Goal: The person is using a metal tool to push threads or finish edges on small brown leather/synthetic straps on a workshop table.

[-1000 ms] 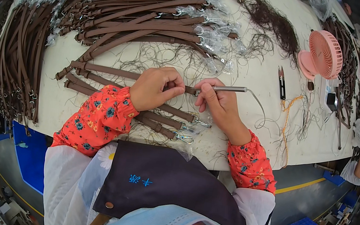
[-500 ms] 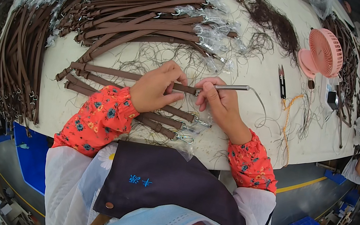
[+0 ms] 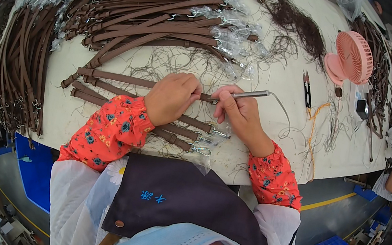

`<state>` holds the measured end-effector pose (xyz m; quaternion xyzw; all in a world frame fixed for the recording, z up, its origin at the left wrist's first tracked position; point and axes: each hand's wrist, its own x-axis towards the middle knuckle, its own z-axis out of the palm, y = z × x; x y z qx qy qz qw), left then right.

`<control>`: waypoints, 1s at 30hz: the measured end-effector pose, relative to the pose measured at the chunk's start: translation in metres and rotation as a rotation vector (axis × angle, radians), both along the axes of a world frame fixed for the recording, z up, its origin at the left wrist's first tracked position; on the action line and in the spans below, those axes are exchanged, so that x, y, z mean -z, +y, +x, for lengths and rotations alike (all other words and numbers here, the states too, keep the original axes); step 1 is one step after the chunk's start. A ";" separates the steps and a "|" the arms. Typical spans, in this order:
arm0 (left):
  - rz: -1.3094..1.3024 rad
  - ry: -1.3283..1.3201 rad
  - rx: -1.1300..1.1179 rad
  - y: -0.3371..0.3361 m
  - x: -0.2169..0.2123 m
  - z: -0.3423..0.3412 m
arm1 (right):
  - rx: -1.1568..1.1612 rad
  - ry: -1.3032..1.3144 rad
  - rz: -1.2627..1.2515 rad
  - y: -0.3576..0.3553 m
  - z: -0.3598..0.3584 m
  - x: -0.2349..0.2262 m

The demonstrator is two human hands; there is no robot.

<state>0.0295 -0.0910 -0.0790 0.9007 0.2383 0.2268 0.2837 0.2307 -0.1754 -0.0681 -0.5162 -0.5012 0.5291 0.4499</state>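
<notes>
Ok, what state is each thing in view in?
Left grip: closed on brown strap
Brown strap: held, nearly straight
Right grip: closed on metal tool
Metal tool: tilted
Black snips: lying down, blades unclear
Right pink fan: standing, spin unclear
Heaped straps: piled loosely

Brown strap [image 3: 120, 78], slanted silver tool [image 3: 252, 94]

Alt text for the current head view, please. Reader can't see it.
Two bare hands work at a brown strap on a pale table: the left hand closes on it, while the right hand holds a slim metal tool at its end. Nearer the person lie clipped straps; beyond are strap piles, with a pink fan to the right.
</notes>
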 end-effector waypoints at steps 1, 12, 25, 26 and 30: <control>0.000 -0.001 0.001 -0.001 -0.002 0.001 | 0.001 0.001 -0.009 0.000 0.000 0.000; 0.398 0.180 -0.017 -0.009 0.002 0.009 | 0.002 0.008 -0.009 0.000 0.000 0.002; -0.556 -0.110 -0.129 -0.004 -0.003 0.006 | -0.015 -0.023 -0.006 0.001 0.002 -0.001; -0.545 -0.103 -0.127 -0.004 -0.002 0.005 | -0.014 -0.025 -0.005 0.000 0.002 0.000; -0.561 -0.101 -0.120 -0.004 0.000 0.004 | -0.019 -0.046 -0.010 0.000 0.001 -0.002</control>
